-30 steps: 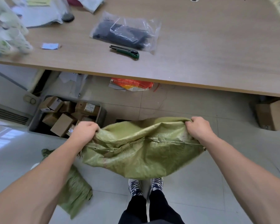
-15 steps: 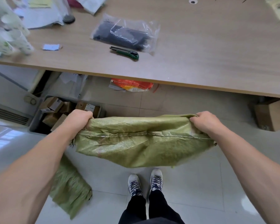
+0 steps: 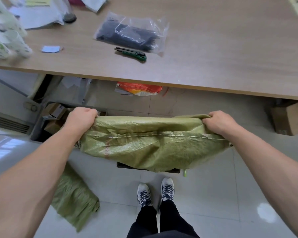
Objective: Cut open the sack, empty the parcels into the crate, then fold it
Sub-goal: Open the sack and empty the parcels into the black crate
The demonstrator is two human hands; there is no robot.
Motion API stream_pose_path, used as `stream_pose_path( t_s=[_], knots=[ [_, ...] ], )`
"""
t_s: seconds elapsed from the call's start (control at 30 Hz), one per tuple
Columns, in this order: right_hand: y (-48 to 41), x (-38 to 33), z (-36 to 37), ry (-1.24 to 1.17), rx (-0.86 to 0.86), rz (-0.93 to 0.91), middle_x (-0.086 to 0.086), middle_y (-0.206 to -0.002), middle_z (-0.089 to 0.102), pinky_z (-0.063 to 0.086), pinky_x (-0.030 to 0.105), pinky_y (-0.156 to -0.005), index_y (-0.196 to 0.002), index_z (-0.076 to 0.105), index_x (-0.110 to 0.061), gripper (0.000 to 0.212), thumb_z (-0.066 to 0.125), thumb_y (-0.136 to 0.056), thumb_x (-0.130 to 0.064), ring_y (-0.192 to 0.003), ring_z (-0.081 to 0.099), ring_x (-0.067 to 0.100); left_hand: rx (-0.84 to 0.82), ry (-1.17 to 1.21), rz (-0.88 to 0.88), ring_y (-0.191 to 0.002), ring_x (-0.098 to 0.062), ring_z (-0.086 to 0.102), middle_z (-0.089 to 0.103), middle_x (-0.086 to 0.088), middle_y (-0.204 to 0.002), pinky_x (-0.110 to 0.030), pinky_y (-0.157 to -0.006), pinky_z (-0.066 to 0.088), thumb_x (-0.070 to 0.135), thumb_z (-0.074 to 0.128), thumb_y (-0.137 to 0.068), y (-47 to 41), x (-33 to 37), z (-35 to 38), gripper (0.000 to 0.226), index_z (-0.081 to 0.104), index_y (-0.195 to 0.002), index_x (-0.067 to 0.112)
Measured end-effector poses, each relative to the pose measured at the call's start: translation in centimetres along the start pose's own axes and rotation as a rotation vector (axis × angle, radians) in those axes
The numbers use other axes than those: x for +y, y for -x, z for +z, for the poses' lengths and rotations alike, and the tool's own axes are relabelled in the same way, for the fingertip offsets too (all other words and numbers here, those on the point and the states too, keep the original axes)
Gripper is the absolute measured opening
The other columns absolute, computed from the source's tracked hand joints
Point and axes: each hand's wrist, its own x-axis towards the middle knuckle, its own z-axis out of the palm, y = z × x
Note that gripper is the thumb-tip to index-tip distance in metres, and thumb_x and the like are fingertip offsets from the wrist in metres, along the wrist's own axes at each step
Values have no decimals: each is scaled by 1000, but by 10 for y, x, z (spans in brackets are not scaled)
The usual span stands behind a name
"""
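I hold a green woven sack [image 3: 150, 145] stretched flat and wide in front of me, above the floor. My left hand [image 3: 81, 117] grips its left corner and my right hand [image 3: 218, 121] grips its right corner, both fists closed on the fabric. A stitched seam runs across the sack from hand to hand. The grey crate [image 3: 37, 129] with cardboard parcels [image 3: 54, 109] stands on the floor at the left, partly hidden by my left arm. A green utility knife [image 3: 131, 54] lies on the table.
A wooden table [image 3: 213, 62] spans the top, with a clear bag of black cable ties [image 3: 130, 36] and papers. Another folded green sack [image 3: 75, 196] lies on the floor at the left. A cardboard box [image 3: 290, 120] and an orange bag [image 3: 139, 88] sit under the table. My shoes [image 3: 156, 191] stand below.
My hands have moved apart and away from me, pulling the sack taut and flatter. The sagging middle has straightened out.
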Motion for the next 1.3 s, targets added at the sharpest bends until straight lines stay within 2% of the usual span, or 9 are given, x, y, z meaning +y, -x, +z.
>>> stream_pose_path(
  t_s=[0.13, 0.27, 0.4, 0.57, 0.73, 0.8, 0.87, 1.03, 1.3],
  knots=[
    [5, 0, 23, 154, -184, 54, 16, -117, 66, 44, 27, -76, -109, 68, -8, 30, 48, -90, -20, -105, 61, 33, -228, -272, -39, -86, -31, 60, 69, -15, -89, -33, -64, 38, 28, 50, -84, 10, -3, 25, 31, 69, -76, 6],
    [4, -7, -4, 120, -148, 6, 11, -106, 68, 42, 27, -69, -96, 68, -9, 25, 47, -89, -20, -92, 60, 30, -102, -102, -47, -76, -31, 56, 63, -15, -79, -35, -60, 36, 27, 50, -81, 6, 13, -1, 28, 60, -66, 5],
    [5, -11, -29, -6, -39, -20, 8, -96, 66, 40, 28, -70, -93, 70, -15, 23, 50, -90, -25, -96, 61, 30, 6, -33, -1, -75, -33, 58, 67, -18, -82, -37, -66, 41, 27, 49, -81, -3, 22, -19, 34, 67, -75, -2],
    [10, -2, 2, 28, -145, 49, 13, -104, 68, 44, 28, -68, -99, 68, -11, 26, 47, -89, -22, -89, 62, 30, -208, -241, -8, -93, -33, 61, 69, -16, -95, -35, -77, 45, 21, 50, -89, 16, 10, 11, 30, 72, -86, 0],
    [13, -2, -30, 27, -91, 6, 12, -122, 66, 42, 28, -79, -117, 68, -11, 37, 52, -94, -35, -111, 60, 32, -157, -128, -50, -99, -34, 62, 69, -16, -104, -39, -85, 48, 19, 53, -87, 1, 23, -19, 27, 75, -92, 3],
    [9, -7, -48, 40, -40, -16, 10, -128, 63, 40, 28, -81, -124, 65, -11, 41, 52, -95, -38, -117, 57, 31, -113, -61, -39, -92, -31, 64, 71, -12, -93, -40, -82, 51, 21, 55, -83, -3, 35, -32, 25, 76, -82, 7],
    [5, -8, -50, 64, -5, -32, 10, -124, 65, 39, 27, -77, -116, 68, -13, 35, 52, -94, -34, -108, 59, 31, -98, -40, -12, -88, -32, 65, 72, -13, -88, -40, -78, 52, 20, 54, -80, -2, 40, -31, 26, 75, -80, 6],
    [21, 0, -31, 197, -156, -6, 12, -120, 66, 45, 29, -78, -114, 68, -7, 34, 52, -94, -29, -106, 62, 30, -294, -155, -94, -74, -28, 61, 67, -15, -84, -29, -57, 44, 16, 56, -85, 22, 25, -8, 20, 68, -80, 1],
    [37, -15, -90, 132, -34, -58, 11, -111, 67, 41, 28, -72, -106, 70, -9, 30, 51, -97, -30, -102, 61, 30, -189, -40, 0, -69, -28, 57, 63, -16, -82, -31, -58, 42, 18, 52, -82, 18, 66, -62, 18, 64, -76, 5]
  ],
)
